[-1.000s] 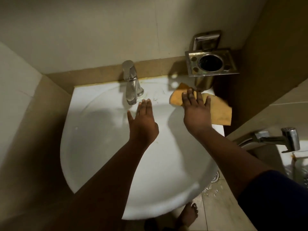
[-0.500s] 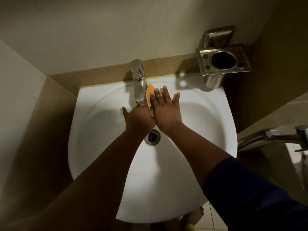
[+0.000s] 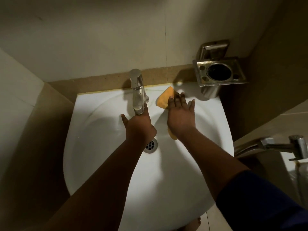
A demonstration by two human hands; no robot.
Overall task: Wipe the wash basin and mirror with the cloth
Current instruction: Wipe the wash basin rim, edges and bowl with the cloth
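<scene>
A white wash basin [image 3: 100,164] fills the middle of the view, its drain [image 3: 150,145] near the centre. My right hand [image 3: 180,114] lies flat with spread fingers on an orange cloth [image 3: 164,98], pressing it against the basin's back slope right of the tap; a corner of the cloth shows below the wrist. My left hand [image 3: 137,125] rests flat in the bowl under the chrome tap [image 3: 138,92], whose spout hides its fingertips. No mirror is in view.
A steel tumbler holder [image 3: 220,74] juts from the wall at the back right, just above the basin rim. A chrome spray fitting [image 3: 283,145] sticks out at the right edge. Beige tiled walls close in left and behind. A bare foot [image 3: 196,221] shows under the basin.
My right hand slid the cloth from the basin's right rim leftwards to the tap, then a little back to the right. My left hand stayed in the bowl under the spout.
</scene>
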